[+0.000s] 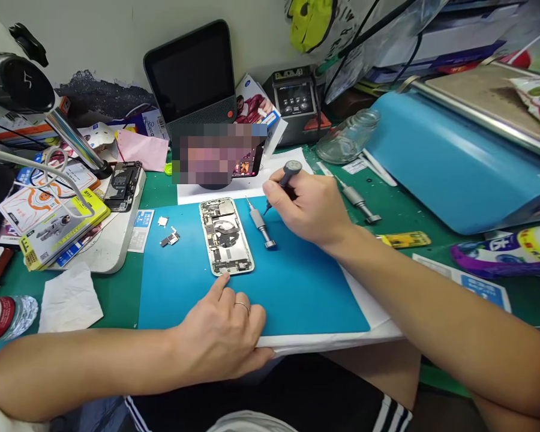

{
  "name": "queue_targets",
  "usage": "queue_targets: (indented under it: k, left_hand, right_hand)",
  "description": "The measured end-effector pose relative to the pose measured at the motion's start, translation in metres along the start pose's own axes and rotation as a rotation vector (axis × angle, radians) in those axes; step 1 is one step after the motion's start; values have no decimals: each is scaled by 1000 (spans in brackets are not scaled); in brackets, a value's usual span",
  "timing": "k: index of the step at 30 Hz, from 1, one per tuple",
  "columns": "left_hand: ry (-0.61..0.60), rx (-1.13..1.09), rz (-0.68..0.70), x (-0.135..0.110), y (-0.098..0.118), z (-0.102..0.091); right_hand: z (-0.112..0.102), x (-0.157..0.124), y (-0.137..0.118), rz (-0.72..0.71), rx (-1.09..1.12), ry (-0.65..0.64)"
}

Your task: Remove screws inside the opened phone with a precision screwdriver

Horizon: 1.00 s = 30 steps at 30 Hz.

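An opened phone [227,240] with its inner parts exposed lies on a blue mat [310,294]. My left hand [227,333] rests at the mat's front edge, index finger stretched to the phone's bottom edge and the other fingers loosely bent, holding nothing. My right hand [312,201] grips a grey screwdriver [292,170], tip pointing down over the mat right of the phone. Between phone and right hand lies a second screwdriver [261,225]. Left of the phone are a small metal plate [162,221] and a small dark-and-silver phone part [170,237].
Behind the mat stand a propped phone [247,162], partly blurred, and a dark display [191,72]. Another screwdriver [360,203], a glass jar [348,138] and a blue machine [454,162] are at right. Boxes [65,228] and another opened phone [123,186] lie left.
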State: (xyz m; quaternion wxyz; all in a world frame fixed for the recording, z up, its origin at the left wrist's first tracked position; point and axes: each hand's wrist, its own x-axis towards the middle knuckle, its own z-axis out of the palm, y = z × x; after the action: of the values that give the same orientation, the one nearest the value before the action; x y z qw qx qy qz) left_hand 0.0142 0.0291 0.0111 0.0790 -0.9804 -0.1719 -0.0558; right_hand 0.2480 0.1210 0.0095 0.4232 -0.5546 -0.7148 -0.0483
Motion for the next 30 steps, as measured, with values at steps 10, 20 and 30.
queue_targets:
  k: [10, 20, 30]
  left_hand:
    - [0, -8, 6, 1, 0, -1]
    - [3, 0, 5, 0, -1, -1]
    - [9, 2, 0, -1, 0, 0]
  right_hand:
    - [-1, 2, 6, 46, -85, -73]
    - [0, 2, 5, 64, -103, -58]
    - [3, 0, 8, 91, -147, -26]
